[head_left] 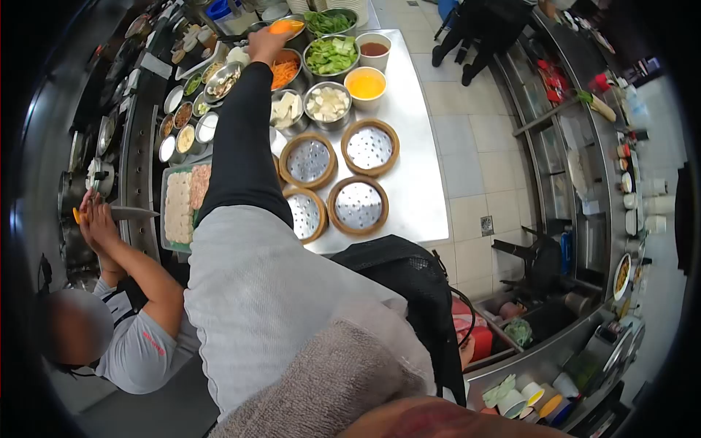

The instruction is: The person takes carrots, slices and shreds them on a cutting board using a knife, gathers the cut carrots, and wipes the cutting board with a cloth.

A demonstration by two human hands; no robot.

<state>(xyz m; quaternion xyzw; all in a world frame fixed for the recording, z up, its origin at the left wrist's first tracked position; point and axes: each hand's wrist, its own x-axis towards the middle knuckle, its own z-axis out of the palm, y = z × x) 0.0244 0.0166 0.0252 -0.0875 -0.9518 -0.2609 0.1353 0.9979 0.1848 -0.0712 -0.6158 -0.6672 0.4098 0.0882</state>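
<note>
My left hand (266,44) reaches to the far end of the steel table (414,146), its fingers pressed against an orange item (286,27) too small to identify. Just below it is a bowl of shredded carrot (284,71), with leafy greens (331,55) to the right. Four round wooden-rimmed steamers with perforated metal plates, one of them (358,206) nearest me, stand closer, partly behind my sleeve. My right hand (467,352) shows only in part at the lower right, beside a red object (480,342); its fingers are mostly hidden.
At left, a co-worker (150,347) holds a knife (133,212) pointing toward a tray of pale food pieces (179,208). Cups of red (374,48) and yellow liquid (365,84) stand near the table's right edge. Another person (489,33) stands beyond, near the shelves.
</note>
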